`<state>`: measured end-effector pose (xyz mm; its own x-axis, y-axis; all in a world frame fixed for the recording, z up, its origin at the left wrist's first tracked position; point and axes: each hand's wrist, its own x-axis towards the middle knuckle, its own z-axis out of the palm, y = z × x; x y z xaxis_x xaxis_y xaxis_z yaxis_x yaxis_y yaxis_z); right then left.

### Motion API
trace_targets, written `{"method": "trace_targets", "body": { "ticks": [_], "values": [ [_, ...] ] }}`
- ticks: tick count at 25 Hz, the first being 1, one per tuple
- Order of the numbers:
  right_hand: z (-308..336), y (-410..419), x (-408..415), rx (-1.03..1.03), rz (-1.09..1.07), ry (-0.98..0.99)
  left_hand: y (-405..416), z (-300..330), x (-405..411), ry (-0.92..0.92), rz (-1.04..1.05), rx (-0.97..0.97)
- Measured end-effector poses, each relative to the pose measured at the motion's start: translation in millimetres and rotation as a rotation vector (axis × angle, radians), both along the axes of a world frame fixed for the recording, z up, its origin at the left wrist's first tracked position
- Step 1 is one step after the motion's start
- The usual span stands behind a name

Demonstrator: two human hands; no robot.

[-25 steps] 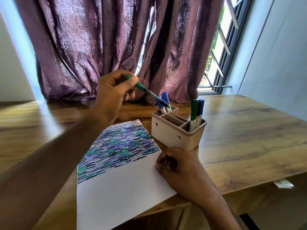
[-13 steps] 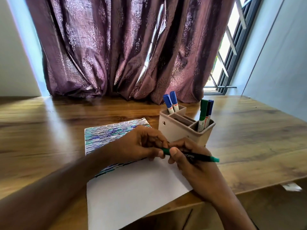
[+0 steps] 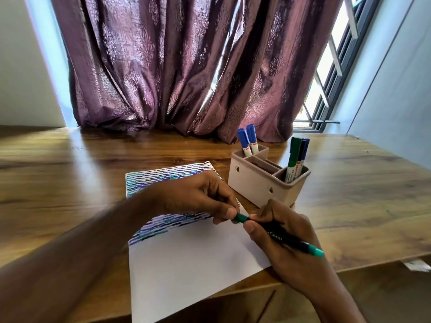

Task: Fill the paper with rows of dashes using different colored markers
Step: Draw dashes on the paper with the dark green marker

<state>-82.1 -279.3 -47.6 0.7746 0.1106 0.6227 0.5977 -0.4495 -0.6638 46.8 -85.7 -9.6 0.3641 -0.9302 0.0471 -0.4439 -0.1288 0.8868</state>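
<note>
Uncapping over white half-filled paper [image 3: 193, 264]: left hand [image 3: 198, 197] pinched teal cap [image 3: 240, 217], right hand [image 3: 286, 241] gripped black teal-ended marker [image 3: 284, 238]; next, apparently, pulling apart.

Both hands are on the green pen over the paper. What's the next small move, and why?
Probably pull the cap off. The left hand pinches the green cap end while the right hand grips the barrel of the green pen, so no tip is exposed yet, and the lower half of the paper is blank below the dash rows.
</note>
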Motion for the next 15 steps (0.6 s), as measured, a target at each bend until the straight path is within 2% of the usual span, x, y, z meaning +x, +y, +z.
{"method": "trace_targets", "body": {
  "ticks": [6,15],
  "values": [
    [0.5,3.2,-2.7,-0.048,0.011,-0.057,2.8,4.7,-0.7,0.081,-0.057,0.026],
    [1.6,4.3,1.3,-0.045,-0.106,-0.097,0.5,4.2,0.2,-0.114,0.068,-0.053]
  ]
}}
